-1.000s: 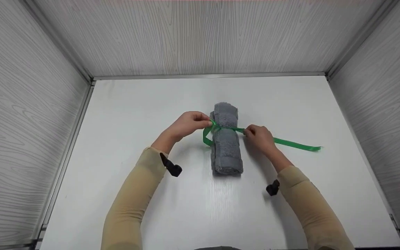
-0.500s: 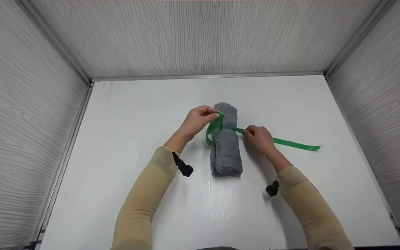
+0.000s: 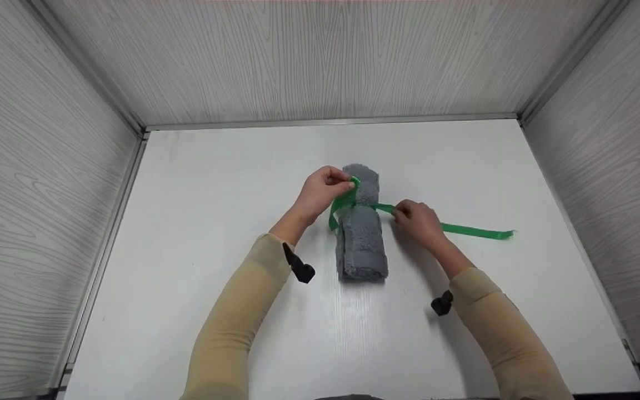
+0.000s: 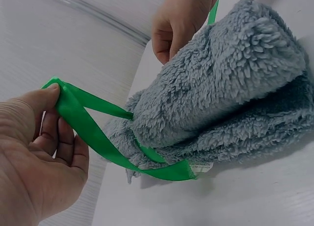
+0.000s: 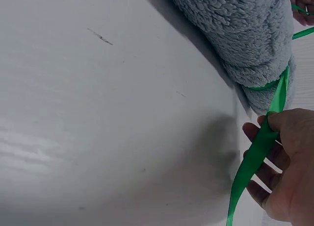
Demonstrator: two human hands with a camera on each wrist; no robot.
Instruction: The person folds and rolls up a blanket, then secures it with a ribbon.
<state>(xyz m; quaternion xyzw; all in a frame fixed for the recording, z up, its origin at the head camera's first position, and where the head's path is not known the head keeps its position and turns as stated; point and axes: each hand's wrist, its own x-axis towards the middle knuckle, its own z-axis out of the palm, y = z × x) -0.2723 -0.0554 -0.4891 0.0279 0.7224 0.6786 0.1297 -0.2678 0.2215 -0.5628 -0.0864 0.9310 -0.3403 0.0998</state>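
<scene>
A rolled grey fluffy towel (image 3: 362, 244) lies lengthwise on the white table, cinched around its middle by a green ribbon (image 3: 476, 231). My left hand (image 3: 323, 191) pinches a folded loop of the ribbon between thumb and forefinger, raised at the towel's left side. In the left wrist view that loop (image 4: 83, 118) stands up from the towel, and the ribbon's short frayed end hangs below it. To the right of the towel, my right hand (image 3: 417, 222) pinches the other length of ribbon (image 5: 257, 152). Its long tail trails past the hand across the table.
Pale wood-grain panels (image 3: 320, 61) wall the table (image 3: 231, 166) at the back and both sides. A small white label (image 4: 202, 167) shows under the towel. Black wrist-camera mounts (image 3: 301, 270) stick out from both sleeves.
My left hand has moved up and right over the towel's left edge, raising the ribbon into a loop. The right hand has shifted slightly right, still pinching its ribbon length.
</scene>
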